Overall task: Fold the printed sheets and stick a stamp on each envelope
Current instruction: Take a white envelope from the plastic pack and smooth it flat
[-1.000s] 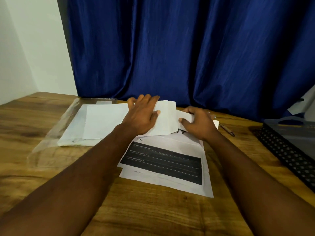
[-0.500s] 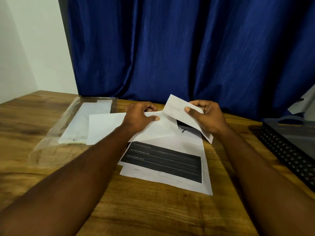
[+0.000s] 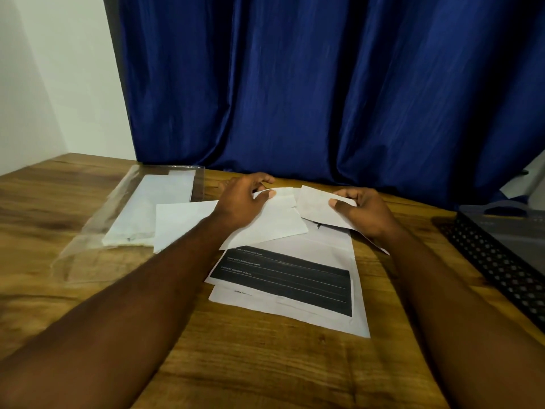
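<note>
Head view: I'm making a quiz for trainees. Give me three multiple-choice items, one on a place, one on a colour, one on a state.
1. Where does the clear plastic sleeve lie?
A. left of the printed sheets
B. in the black tray
C. on the curtain rail

2. What colour is the curtain?
A. red
B. deep blue
C. white

3. What is the right hand doing?
A. lying flat on the table
B. holding a pen
C. pinching a white envelope

Answers:
1 A, the sleeve sits on the wooden table left of the printed sheets.
2 B, blue folds fill the background.
3 C, thumb and fingers grip the white envelope, lifted off the sheets.
</note>
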`<state>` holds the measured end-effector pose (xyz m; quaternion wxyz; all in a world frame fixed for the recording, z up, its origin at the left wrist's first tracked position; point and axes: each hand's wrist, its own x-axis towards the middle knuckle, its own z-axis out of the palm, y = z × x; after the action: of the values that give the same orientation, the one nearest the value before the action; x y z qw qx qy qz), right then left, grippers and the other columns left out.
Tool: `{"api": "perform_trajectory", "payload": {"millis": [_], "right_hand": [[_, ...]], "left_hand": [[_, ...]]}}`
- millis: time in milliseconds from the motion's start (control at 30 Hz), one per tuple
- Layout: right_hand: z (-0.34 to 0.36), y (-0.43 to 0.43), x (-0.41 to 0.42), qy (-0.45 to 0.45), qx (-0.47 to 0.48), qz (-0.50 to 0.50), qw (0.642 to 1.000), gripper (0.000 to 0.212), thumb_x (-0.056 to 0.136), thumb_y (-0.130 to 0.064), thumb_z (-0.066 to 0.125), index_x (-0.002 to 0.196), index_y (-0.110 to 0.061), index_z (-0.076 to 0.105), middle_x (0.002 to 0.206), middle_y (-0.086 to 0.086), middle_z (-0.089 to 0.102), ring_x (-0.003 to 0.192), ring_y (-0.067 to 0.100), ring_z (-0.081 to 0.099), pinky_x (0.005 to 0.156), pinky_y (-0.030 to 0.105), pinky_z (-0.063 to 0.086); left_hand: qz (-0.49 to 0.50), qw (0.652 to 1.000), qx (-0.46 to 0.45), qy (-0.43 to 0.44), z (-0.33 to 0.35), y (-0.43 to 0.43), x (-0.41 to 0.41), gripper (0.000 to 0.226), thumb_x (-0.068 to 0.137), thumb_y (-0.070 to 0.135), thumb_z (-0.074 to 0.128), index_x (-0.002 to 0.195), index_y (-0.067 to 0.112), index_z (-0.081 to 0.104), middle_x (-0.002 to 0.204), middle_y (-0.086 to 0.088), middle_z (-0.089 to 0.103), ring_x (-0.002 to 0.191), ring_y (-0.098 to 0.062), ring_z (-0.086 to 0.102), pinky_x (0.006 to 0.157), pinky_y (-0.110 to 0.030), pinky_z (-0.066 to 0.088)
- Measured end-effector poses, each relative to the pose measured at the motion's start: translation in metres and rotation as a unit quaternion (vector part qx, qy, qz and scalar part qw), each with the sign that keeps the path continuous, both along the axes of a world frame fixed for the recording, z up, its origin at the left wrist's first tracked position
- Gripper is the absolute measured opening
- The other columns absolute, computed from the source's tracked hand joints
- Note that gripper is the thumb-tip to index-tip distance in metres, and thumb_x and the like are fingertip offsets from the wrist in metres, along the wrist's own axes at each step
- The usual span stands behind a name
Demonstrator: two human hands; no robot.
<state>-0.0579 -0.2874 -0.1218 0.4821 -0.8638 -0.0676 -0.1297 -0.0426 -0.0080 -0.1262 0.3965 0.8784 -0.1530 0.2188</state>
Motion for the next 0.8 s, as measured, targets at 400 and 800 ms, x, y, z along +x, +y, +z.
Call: {"api": "perform_trajectory", "payload": {"millis": [400,800], "right_hand": [[0.011,0.002,-0.005,0.074,-0.077,0.071,0.992,0.015,0.096,-0.034,0.075,0.105,-0.024,0.081,0.095,-0.010,0.080,0.097,0.014,0.073,0.090,0.034,0.058],[0.018,0.027,-0.017,0.020,-0.176,0.090,0.980,0.027,0.095,-0.039,0.076,0.120,-0.028,0.075,0.120,-0.017,0.069,0.103,0.000,0.062,0.094,0.029,0.052]], "left_hand": [[-0.025,0.999,0.006,-0.021,-0.002,-0.002,-0.003,0.034,0.102,0.028,0.065,0.135,0.023,0.062,0.103,0.010,0.066,0.102,-0.004,0.058,0.075,-0.003,0.035],[-0.091,0.992,0.081,-0.042,-0.006,-0.018,-0.007,0.026,0.107,0.034,0.052,0.119,0.020,0.071,0.104,0.009,0.069,0.093,-0.006,0.061,0.086,-0.031,0.048]]}}
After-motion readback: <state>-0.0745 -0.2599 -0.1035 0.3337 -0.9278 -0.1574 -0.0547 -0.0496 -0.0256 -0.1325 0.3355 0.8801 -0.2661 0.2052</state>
